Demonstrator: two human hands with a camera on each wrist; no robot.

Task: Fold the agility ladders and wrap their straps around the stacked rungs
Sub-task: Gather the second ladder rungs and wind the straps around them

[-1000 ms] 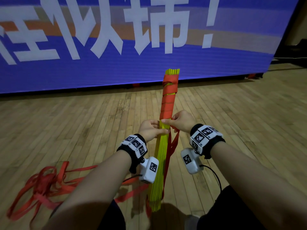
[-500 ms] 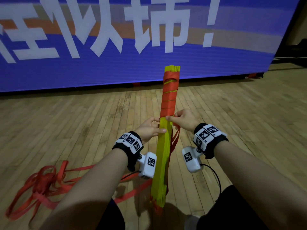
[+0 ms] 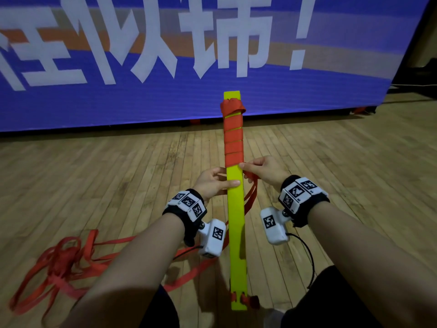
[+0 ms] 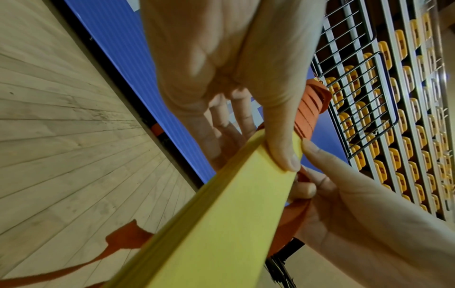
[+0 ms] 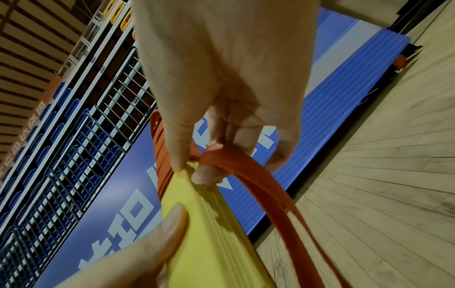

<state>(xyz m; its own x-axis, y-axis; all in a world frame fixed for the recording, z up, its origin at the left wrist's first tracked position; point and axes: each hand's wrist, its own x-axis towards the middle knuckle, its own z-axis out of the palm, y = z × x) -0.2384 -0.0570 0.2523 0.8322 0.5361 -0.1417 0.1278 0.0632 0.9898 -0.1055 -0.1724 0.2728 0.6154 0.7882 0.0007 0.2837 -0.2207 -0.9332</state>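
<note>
My stacked rungs (image 3: 235,209) are bright yellow. The strap (image 3: 233,138) wound around them is orange-red. Behind them, the banner (image 3: 165,95) is blue with white letters.

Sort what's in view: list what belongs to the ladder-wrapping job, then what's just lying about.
In the job:
- stacked yellow rungs, held by the left hand
- red strap wound round their far part, pinched by the right hand
- loose strap pile on the floor

Lying about:
- blue banner
- wooden floor
- seating stands
</note>
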